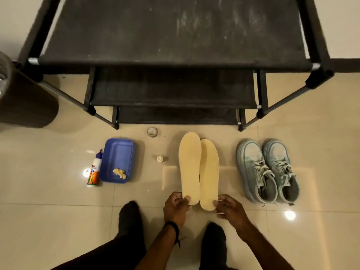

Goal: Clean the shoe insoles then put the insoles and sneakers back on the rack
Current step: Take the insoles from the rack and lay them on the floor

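Tiled floor [58,221], hands pinching insoles [198,168]

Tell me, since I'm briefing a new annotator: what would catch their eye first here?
Two pale yellow insoles lie side by side on the floor, centre frame, the left hand and right hand each pinching a heel end. Pale blue sneakers sit to their right; a blue tray sits left, below the black rack.

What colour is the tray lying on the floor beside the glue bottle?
The tray is blue, seen clearly in the head view, left of the insoles.
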